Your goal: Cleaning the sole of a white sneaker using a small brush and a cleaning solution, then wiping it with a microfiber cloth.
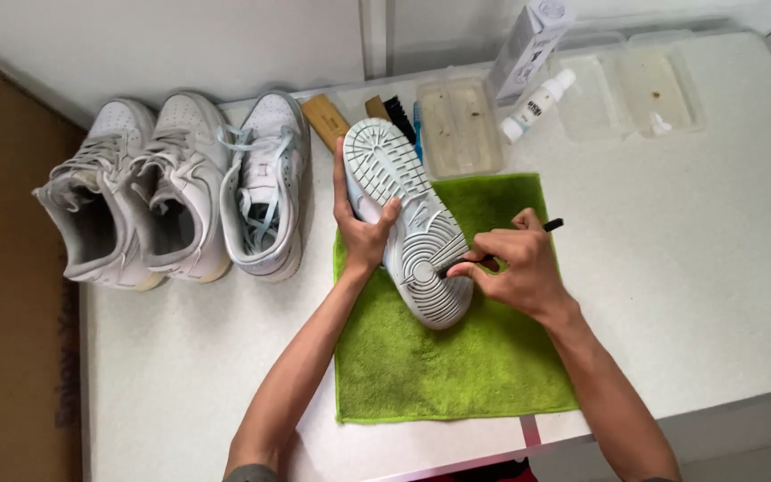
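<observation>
A white sneaker [408, 223] lies sole up over a green towel [443, 357]. My left hand [360, 234] grips its left side near the middle, thumb across the sole. In my right hand [515, 263] is a thin black-handled tool [550, 226], whose tip touches the round tread pattern at the near end of the sole. The tip itself is mostly hidden by my fingers.
Three more white sneakers [180, 192] stand in a row at the left. Behind the towel lie wooden brushes [327, 120], clear plastic trays [459, 125], a small white spray bottle [537, 104] and a white carton [528, 45]. The white table [716, 268] ends near me.
</observation>
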